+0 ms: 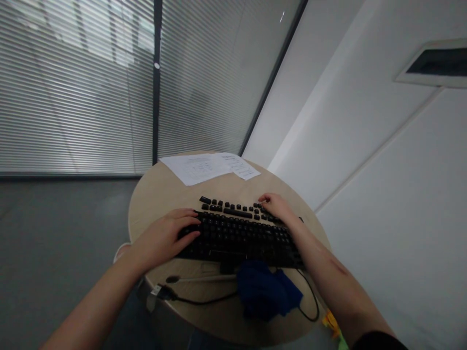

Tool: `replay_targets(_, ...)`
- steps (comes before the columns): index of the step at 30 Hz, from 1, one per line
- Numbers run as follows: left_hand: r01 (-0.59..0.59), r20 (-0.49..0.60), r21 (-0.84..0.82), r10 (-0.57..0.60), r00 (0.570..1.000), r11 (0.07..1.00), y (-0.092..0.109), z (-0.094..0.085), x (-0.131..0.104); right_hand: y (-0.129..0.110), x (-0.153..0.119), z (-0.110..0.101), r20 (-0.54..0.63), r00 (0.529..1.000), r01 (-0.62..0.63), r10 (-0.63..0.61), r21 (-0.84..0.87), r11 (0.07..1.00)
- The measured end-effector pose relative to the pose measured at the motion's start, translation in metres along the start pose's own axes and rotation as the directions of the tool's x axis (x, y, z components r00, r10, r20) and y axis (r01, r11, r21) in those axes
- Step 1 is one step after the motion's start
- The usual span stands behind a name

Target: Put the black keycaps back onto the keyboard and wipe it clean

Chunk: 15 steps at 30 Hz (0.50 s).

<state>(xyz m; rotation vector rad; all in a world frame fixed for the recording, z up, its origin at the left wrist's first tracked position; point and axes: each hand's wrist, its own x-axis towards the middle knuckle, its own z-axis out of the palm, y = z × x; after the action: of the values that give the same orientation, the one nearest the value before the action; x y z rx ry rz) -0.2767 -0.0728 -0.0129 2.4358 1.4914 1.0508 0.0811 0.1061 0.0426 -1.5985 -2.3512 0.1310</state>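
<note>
A black keyboard (241, 238) lies across the round table. My left hand (170, 233) rests over its left end, fingers stretched out and apart on the keys. Beyond the keyboard's far edge, loose black keycaps (237, 213) are laid out in rows, including a long space bar. My right hand (277, 206) is at the right part of these rows, its fingertips drawn together down at the small keycaps. Whether a keycap is between those fingertips is too small to tell. My right forearm covers the keyboard's right end.
Printed paper sheets (204, 167) lie at the table's (149, 194) far side. Nearer me are a blue cloth (268, 291), a thin pale stick-like tool (204, 278) with a dark end, and a black cable (204, 302) with a plug. Blinds and a white wall stand behind.
</note>
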Motion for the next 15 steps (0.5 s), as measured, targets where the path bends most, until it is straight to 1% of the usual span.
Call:
replay_targets(4, 0.001, -0.009, 0.005, -0.001, 1.000, 1.000, 0.004, -0.001, -0.001, 0.005, 0.017, 0.012, 0.053, 0.999, 0.011, -0.012, 0.009, 1.000)
replay_targets(8, -0.016, -0.029, -0.001, 0.016, 0.999, 1.000, 0.005, -0.002, -0.002, 0.008, 0.025, 0.018, 0.088, 0.996, 0.017, -0.018, 0.010, 1.000)
replay_targets(12, -0.024, -0.037, -0.011, 0.024, 0.999, 1.000, 0.004, -0.001, -0.001, 0.007, 0.028, 0.021, 0.093, 0.995, 0.022, -0.024, 0.024, 0.999)
replay_targets(15, -0.034, -0.032, -0.015, 0.034, 0.999, 0.999, 0.004, -0.001, 0.000, 0.003, 0.027, 0.018, 0.073, 0.997, 0.019, -0.022, 0.042, 0.999)
